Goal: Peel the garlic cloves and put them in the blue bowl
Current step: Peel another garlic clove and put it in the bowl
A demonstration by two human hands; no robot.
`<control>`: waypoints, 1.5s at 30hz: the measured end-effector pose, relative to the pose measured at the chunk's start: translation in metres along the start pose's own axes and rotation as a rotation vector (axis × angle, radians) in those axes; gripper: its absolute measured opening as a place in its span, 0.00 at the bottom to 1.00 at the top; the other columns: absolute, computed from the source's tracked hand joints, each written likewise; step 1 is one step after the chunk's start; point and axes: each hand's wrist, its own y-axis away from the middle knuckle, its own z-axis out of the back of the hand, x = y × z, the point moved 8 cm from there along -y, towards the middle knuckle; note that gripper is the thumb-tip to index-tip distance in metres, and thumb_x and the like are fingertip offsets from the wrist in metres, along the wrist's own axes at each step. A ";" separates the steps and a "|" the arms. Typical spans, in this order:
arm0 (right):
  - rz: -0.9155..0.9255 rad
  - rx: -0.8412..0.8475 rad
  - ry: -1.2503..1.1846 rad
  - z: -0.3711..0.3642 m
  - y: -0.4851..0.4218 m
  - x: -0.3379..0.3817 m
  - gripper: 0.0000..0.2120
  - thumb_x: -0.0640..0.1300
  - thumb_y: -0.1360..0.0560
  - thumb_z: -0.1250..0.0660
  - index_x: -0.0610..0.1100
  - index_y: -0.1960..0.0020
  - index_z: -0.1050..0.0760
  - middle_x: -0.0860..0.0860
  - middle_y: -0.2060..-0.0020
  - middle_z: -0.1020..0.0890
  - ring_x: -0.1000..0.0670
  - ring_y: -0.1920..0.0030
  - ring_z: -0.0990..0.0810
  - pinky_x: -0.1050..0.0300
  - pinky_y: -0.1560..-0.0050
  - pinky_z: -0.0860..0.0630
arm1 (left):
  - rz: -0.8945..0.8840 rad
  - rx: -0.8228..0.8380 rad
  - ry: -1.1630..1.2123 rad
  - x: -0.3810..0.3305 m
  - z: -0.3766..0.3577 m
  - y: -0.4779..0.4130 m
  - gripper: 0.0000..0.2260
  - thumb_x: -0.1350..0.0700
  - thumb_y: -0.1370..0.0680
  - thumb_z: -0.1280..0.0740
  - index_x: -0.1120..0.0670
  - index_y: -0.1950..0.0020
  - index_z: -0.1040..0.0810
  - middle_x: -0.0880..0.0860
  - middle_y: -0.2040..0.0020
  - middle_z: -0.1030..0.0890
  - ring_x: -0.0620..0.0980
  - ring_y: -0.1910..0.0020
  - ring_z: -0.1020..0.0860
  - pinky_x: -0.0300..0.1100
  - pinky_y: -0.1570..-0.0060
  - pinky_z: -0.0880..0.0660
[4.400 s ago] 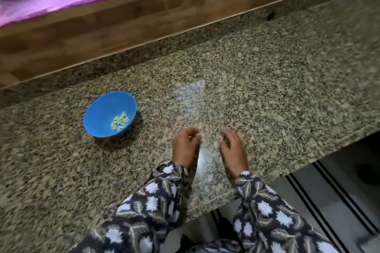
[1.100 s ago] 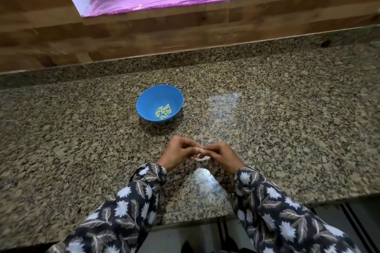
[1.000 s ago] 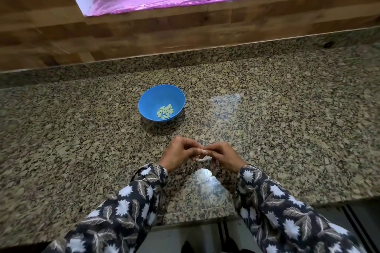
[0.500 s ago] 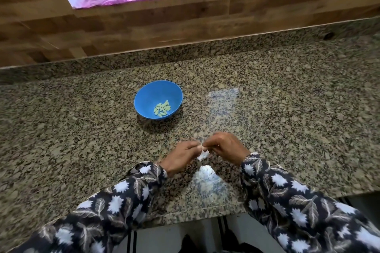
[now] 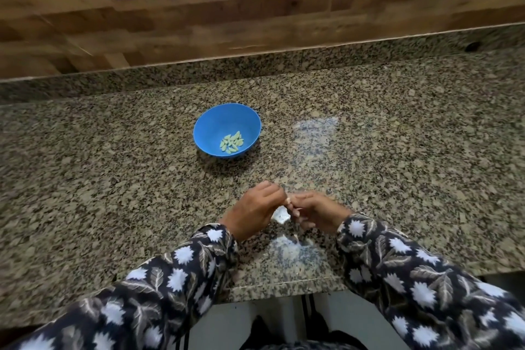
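Starting at the left, the blue bowl (image 5: 210,125) stands upright on the granite counter (image 5: 99,185), with a small heap of peeled cloves (image 5: 231,142) lying low against its right inner wall. It sits well apart from both hands, farther from us and a little to their left.

Next comes our left hand (image 5: 253,212), raised just over the counter's near edge. Its fingers are curled in and the fingertips meet the garlic clove (image 5: 288,202) from the left. The clove shows only as a small pale speck between the two hands, too small and blurred for us to tell how its long axis lies or how much skin is on it. Our right hand (image 5: 316,212) meets it from the other side, with thumb and fingers closed in a pinch on the same clove. We judge this to be the peeling step, with the skin not yet fully off.

The coming move turns on one relation: the bowl lies forward and left of the clove, on the left hand's side. The left hand is therefore the nearer one, and carrying the clove in the right would mean reaching across the left.

Below the hands is a pale patch (image 5: 281,214) on the stone, which could be loose skin or glare.
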 end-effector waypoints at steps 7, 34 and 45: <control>0.468 -0.388 0.972 0.018 0.005 0.037 0.10 0.49 0.28 0.33 0.44 0.51 0.19 0.46 0.61 0.16 0.49 0.64 0.19 0.59 0.63 0.23 | 1.223 0.121 1.249 0.022 -0.053 0.028 0.12 0.59 0.18 0.45 0.59 0.57 0.26 0.49 0.70 0.31 0.43 0.72 0.36 0.32 0.74 0.39; 0.157 -0.310 -0.338 0.003 -0.001 -0.018 0.15 0.41 0.20 0.47 0.41 0.64 0.32 0.51 0.76 0.28 0.55 0.77 0.30 0.67 0.81 0.40 | 1.083 -0.374 1.310 0.031 -0.043 0.026 0.07 0.69 0.28 0.32 0.63 0.51 0.19 0.55 0.57 0.16 0.49 0.57 0.18 0.39 0.54 0.20; 0.299 -0.656 0.427 0.030 0.007 0.001 0.15 0.40 0.22 0.39 0.29 0.60 0.26 0.44 0.69 0.27 0.49 0.67 0.30 0.55 0.64 0.32 | 0.952 -0.313 0.907 0.023 -0.039 0.017 0.10 0.64 0.28 0.28 0.62 0.48 0.19 0.57 0.52 0.16 0.49 0.54 0.17 0.39 0.54 0.21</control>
